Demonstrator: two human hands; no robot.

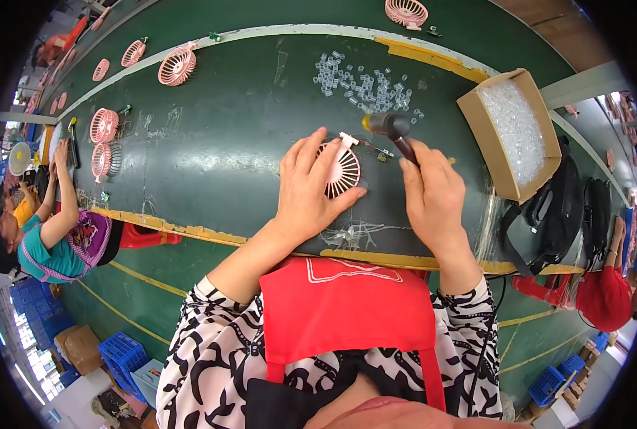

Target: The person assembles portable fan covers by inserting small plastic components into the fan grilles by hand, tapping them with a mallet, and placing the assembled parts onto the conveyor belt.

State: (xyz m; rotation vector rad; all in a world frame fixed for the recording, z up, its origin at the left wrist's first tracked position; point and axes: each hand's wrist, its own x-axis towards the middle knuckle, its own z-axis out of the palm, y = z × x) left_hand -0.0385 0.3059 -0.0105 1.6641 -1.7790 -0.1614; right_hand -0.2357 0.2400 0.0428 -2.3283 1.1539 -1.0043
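On the dark green bench in front of me lies a round pink fan housing (344,173) with radial ribs and a small stem at its top. My left hand (307,182) grips it, fingers over its left part and the thumb along its lower edge. Thin wires run from the stem to a small circuit board (385,155) just right of it. My right hand (433,193) is closed round the handle of a hammer (390,126). The hammer's dark head, with a yellow face pointing left, hangs up and to the right of the housing.
Small clear plastic pieces (368,87) are scattered beyond the hammer. A cardboard box (508,136) full of them stands at the right, beside a black bag (551,214). More pink housings (104,125) lie leftward. A co-worker (57,229) sits at the far left.
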